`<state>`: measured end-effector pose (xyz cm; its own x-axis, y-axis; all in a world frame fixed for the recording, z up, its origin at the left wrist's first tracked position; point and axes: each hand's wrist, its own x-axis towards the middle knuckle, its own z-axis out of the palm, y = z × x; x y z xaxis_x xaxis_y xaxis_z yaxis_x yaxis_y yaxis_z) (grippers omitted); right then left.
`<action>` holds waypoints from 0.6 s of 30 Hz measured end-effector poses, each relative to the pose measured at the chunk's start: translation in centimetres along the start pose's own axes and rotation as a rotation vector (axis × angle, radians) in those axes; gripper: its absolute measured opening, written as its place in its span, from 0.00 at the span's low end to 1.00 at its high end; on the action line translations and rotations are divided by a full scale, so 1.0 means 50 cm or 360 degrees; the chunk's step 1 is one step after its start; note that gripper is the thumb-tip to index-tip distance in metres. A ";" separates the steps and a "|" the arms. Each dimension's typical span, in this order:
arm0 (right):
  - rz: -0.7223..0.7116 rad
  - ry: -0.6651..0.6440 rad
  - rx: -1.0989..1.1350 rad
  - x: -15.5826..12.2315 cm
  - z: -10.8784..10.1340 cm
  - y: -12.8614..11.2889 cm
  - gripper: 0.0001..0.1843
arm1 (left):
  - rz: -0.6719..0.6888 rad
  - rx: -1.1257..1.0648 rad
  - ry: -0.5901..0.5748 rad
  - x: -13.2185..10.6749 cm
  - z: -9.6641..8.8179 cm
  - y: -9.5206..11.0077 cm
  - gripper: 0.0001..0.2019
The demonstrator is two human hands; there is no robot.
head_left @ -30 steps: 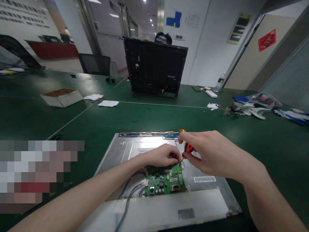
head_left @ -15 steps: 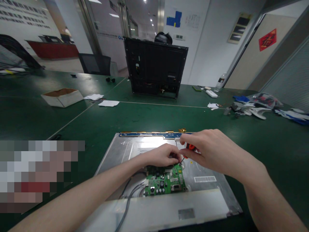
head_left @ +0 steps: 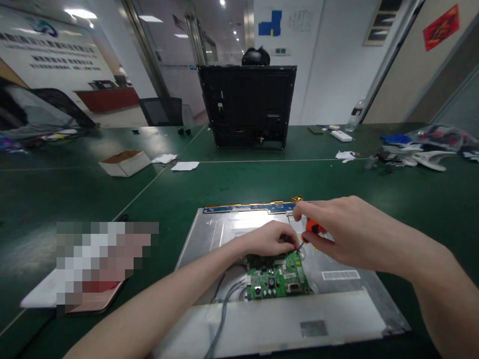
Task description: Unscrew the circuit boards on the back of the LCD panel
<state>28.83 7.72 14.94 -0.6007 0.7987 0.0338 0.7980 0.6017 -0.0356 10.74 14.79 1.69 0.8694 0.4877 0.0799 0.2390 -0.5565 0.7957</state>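
Note:
A bare monitor panel lies metal back up on the green table in front of me. On it sits a green circuit board with grey cables running toward me. My right hand is closed on an orange-handled screwdriver, its tip at the board's top right corner. My left hand is curled at the board's top edge, fingertips pinched beside the screwdriver tip; whether they hold anything is hidden.
A black monitor rear shell stands upright at the far side, someone's head just above it. An open cardboard box and paper scraps lie to the left. Plastic parts and bags and a water bottle are at the right. A blurred patch lies near left.
The view has swung left and tilted, so everything sits further right in frame. Both hands stay at the board's top right corner with the screwdriver.

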 end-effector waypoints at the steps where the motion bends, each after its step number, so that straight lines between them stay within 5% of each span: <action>1: 0.0001 -0.0004 0.0018 -0.002 0.000 0.001 0.05 | 0.0001 -0.0006 -0.0009 0.000 0.000 0.000 0.09; 18: 0.0004 0.0080 -0.0173 -0.002 0.009 0.017 0.02 | 0.0000 -0.0024 -0.0003 0.002 -0.001 0.000 0.07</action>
<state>29.56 8.15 14.43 -0.5975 0.7975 0.0838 0.8018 0.5931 0.0730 10.82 14.88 1.72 0.8701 0.4866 0.0790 0.2326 -0.5464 0.8046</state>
